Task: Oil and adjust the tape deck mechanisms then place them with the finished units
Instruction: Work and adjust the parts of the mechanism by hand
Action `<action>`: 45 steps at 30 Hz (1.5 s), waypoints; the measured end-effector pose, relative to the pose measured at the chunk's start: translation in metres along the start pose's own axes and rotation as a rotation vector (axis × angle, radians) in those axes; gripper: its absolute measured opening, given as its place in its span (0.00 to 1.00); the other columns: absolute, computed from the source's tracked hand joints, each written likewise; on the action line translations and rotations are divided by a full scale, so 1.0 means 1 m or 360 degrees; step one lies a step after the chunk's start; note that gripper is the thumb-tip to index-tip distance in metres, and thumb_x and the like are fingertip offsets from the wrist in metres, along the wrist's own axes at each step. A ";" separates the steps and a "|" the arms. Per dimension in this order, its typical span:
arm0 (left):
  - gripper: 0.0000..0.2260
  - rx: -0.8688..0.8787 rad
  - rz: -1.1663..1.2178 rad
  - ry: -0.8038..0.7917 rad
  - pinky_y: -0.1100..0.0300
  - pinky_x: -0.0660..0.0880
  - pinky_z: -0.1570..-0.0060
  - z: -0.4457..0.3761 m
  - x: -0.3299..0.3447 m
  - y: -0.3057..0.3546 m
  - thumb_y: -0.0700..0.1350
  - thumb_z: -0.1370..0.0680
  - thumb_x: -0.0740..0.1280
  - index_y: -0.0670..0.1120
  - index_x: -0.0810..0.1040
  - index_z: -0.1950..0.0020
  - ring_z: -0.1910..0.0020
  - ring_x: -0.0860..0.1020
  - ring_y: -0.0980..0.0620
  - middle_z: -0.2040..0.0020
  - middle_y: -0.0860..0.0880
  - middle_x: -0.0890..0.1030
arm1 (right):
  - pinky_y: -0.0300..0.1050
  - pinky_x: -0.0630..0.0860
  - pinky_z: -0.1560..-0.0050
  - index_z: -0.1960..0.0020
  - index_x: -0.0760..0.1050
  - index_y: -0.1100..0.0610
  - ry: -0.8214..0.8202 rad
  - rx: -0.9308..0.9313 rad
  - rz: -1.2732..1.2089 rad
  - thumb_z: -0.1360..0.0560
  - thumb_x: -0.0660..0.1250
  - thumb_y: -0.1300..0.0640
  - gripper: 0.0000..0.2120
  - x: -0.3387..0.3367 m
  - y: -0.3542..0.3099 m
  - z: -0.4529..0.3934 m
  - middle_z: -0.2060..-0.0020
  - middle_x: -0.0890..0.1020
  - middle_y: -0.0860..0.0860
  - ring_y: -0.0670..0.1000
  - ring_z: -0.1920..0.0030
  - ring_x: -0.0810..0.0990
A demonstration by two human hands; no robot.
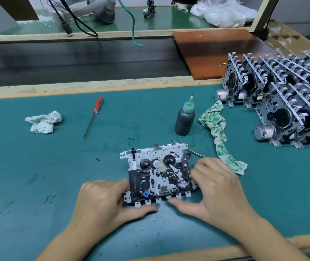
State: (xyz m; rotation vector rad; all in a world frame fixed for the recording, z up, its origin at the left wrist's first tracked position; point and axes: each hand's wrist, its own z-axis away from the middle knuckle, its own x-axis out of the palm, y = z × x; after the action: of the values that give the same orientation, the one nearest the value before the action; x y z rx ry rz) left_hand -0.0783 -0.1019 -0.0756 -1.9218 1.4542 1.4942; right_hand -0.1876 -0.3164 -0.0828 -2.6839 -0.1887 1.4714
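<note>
We see one tape deck mechanism (159,174) lying flat, works uppermost, on the green bench mat (37,166), close to the near edge, presumably so its gears face us for adjustment. Our left hand (105,202) grips its left end, thumb along the row of front tabs, steadying it. Our right hand (212,187) curls over the right end, thumb against the front edge; its fingertips hide whatever they work on, and we cannot tell whether they hold the thin metal tool (195,153) whose shaft shows just beyond them.

The oil bottle (185,119) stands upright just behind, a stained rag (219,132) beside it, both within easy reach. A red screwdriver (94,115) and a second rag (44,121) lie apart to the left. The finished units (282,102) stand stacked at far right, cut off by the frame.
</note>
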 end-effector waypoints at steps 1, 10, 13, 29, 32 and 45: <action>0.31 -0.0011 -0.0025 0.0005 0.64 0.65 0.84 0.000 0.001 0.001 0.72 0.30 0.59 0.46 0.75 0.74 0.84 0.66 0.53 0.83 0.53 0.65 | 0.44 0.67 0.59 0.71 0.70 0.59 -0.0033 -0.0042 -0.0041 0.32 0.65 0.35 0.27 -0.001 0.002 0.000 0.72 0.73 0.51 0.54 0.67 0.73; 0.33 -0.0011 -0.0015 0.0057 0.65 0.64 0.83 -0.001 0.000 -0.001 0.72 0.29 0.56 0.45 0.67 0.76 0.85 0.66 0.54 0.83 0.52 0.65 | 0.44 0.67 0.57 0.68 0.72 0.59 -0.0149 -0.0109 -0.0097 0.29 0.61 0.32 0.29 -0.003 0.007 0.001 0.69 0.75 0.50 0.53 0.65 0.73; 0.32 -0.0025 -0.0001 0.0070 0.66 0.63 0.83 -0.001 -0.001 0.000 0.73 0.28 0.56 0.45 0.66 0.76 0.84 0.66 0.53 0.83 0.52 0.65 | 0.44 0.67 0.59 0.67 0.72 0.59 -0.0183 -0.0095 -0.0153 0.29 0.62 0.32 0.29 -0.003 0.006 0.002 0.68 0.74 0.50 0.53 0.65 0.72; 0.27 -0.0356 -0.0137 0.0071 0.64 0.62 0.81 0.003 0.003 0.009 0.70 0.39 0.64 0.46 0.65 0.78 0.85 0.66 0.49 0.84 0.50 0.63 | 0.43 0.66 0.64 0.69 0.70 0.59 -0.0156 -0.0063 -0.0204 0.34 0.69 0.34 0.27 -0.004 -0.002 0.003 0.71 0.71 0.50 0.52 0.67 0.69; 0.29 -0.0357 -0.0092 0.0053 0.65 0.61 0.81 0.003 0.003 0.009 0.71 0.38 0.63 0.46 0.66 0.78 0.85 0.65 0.49 0.84 0.50 0.63 | 0.44 0.68 0.65 0.70 0.70 0.59 -0.0121 -0.0067 -0.0176 0.33 0.68 0.36 0.26 -0.003 -0.001 0.003 0.71 0.71 0.50 0.53 0.68 0.70; 0.26 -0.0080 0.0036 -0.0082 0.65 0.66 0.84 0.002 0.000 0.011 0.72 0.38 0.64 0.49 0.71 0.73 0.84 0.68 0.53 0.83 0.53 0.65 | 0.41 0.61 0.63 0.71 0.68 0.57 -0.0030 0.0024 0.0017 0.33 0.64 0.33 0.27 -0.003 0.000 0.002 0.73 0.70 0.49 0.51 0.69 0.68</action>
State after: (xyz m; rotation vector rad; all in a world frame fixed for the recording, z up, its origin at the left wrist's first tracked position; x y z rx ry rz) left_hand -0.0891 -0.1051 -0.0729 -1.8872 1.4337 1.5929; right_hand -0.1905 -0.3173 -0.0814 -2.6645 -0.1643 1.4954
